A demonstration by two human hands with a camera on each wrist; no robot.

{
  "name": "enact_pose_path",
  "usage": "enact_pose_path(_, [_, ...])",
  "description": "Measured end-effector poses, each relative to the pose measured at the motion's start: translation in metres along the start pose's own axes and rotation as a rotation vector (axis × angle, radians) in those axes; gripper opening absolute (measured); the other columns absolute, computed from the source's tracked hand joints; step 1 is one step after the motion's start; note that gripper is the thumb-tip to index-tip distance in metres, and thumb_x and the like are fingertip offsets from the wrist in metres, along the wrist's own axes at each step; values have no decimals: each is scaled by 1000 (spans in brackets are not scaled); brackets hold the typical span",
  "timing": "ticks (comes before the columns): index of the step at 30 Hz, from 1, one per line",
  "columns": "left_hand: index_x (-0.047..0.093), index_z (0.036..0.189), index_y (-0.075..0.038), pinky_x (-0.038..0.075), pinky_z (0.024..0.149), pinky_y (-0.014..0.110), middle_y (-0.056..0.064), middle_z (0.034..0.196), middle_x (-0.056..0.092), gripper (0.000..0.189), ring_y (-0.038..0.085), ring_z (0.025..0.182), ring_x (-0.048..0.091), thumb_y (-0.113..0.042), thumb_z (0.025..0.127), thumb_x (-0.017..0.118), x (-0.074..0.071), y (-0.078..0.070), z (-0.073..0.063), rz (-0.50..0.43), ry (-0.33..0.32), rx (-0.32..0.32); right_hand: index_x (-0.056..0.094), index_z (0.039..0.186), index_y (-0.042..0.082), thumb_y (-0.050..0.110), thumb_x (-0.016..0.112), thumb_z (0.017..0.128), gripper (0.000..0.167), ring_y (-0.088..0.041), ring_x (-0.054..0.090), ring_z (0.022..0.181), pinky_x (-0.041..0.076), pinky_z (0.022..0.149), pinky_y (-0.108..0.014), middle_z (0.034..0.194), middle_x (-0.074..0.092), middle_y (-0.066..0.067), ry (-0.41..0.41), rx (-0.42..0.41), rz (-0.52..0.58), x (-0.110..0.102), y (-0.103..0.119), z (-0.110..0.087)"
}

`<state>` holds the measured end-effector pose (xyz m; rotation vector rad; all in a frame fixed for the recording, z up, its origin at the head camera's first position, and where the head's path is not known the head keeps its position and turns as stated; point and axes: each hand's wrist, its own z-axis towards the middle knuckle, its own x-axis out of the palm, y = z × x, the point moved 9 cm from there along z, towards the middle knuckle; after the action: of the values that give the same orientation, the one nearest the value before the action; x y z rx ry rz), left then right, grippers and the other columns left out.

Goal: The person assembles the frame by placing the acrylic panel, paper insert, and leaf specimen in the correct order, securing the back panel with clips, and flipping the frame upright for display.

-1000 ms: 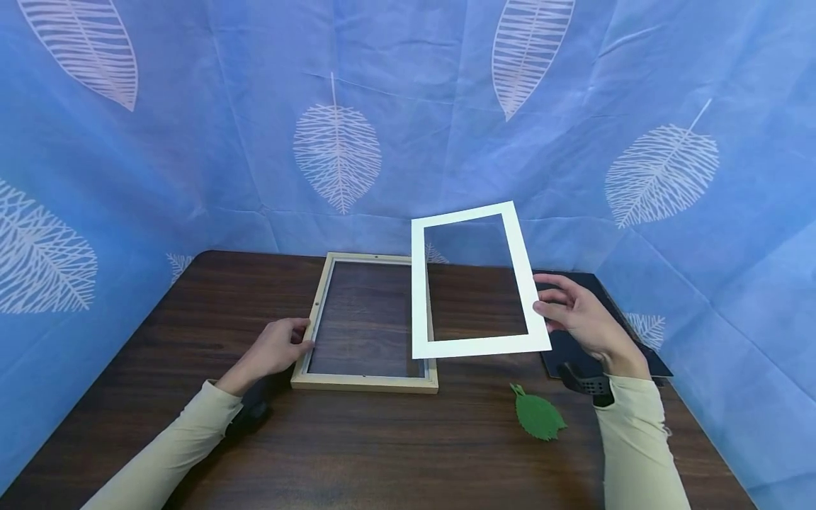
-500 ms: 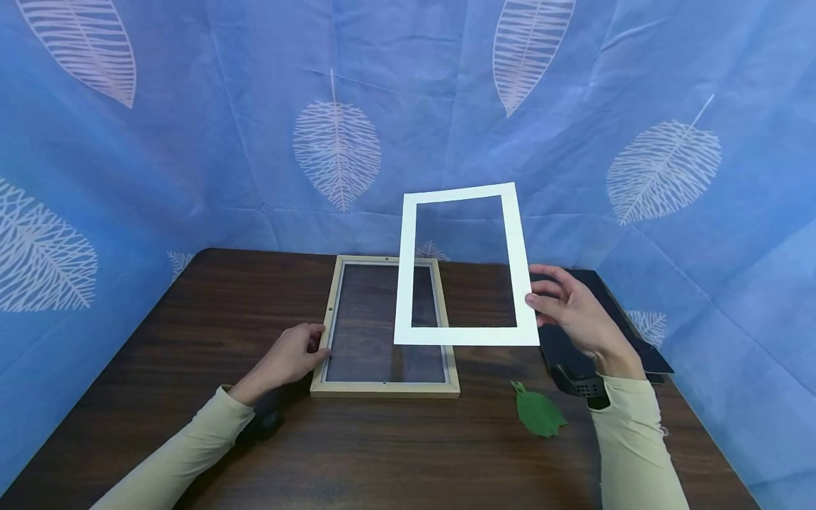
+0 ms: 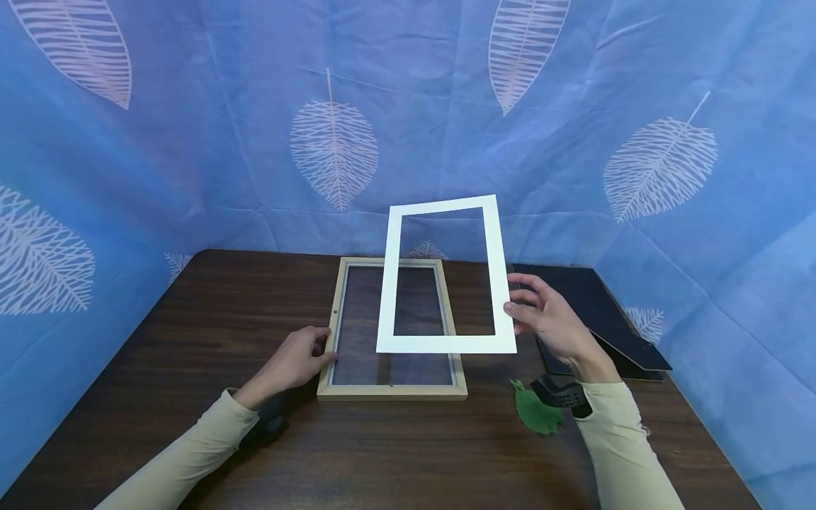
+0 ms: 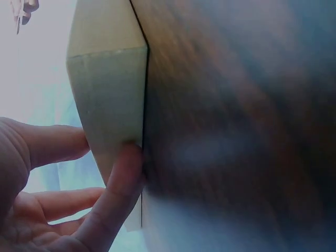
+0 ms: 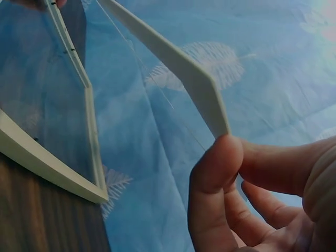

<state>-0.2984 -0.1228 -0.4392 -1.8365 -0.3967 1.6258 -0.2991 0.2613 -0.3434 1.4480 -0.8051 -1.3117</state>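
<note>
Right hand (image 3: 550, 319) pinches a white mat (image 3: 446, 344), left hand (image 3: 288, 363) grips the wooden frame (image 3: 392, 393).

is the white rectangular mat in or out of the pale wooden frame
Out: the right hand holds the white mat up, and the right wrist view shows a gap between it and the wooden frame.

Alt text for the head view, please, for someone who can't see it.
A person's right hand holds a tilted white mat above a dark table, overlapping in view a wooden frame that the left hand grips by its left side. At right lie a green leaf and black panels; blue leaf-print cloth hangs behind.
</note>
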Motion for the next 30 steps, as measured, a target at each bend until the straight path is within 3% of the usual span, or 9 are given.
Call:
enact_pose_path(9, [55,138,13,58,71,34,24,118,64,53,24,93,68,-11,94,74,6,-12,7,23,2,52,32,153,3,11,61,103,57,-15,67,95,60,77,-40,130,59,-28,10,23,-48,12,-13,6])
enact_pose_path(14, [56,139,10,56,73,34,22,119,65,54,22,93,65,-15,94,74,11,-14,11,24,13,45,34,152,4,10,61,103,56,-16,67,94,59,78,-43,128,60,-26,17,36,-33,20,-20,10])
enact_pose_path(18, [59,137,8,56,81,39,19,120,67,49,22,97,66,-16,96,72,6,-19,13,12,-15,93,34,152,3,8,61,103,57,-16,67,94,59,77,-40,127,60,-25,32,47,-7,27,-22,12])
enact_pose_path(24, [60,137,4,57,88,47,15,114,71,41,28,102,69,-15,102,63,-15,-33,15,-137,-120,141,34,152,3,6,60,103,56,-17,68,94,59,75,-35,128,60,-25,50,66,26,41,-28,17])
enact_pose_path(30, [55,143,1,59,87,41,16,118,70,48,27,104,69,-13,99,67,-7,-33,17,-318,-45,75,33,152,2,5,60,102,57,-17,68,94,59,74,-34,128,60,-27,50,82,50,49,-35,19])
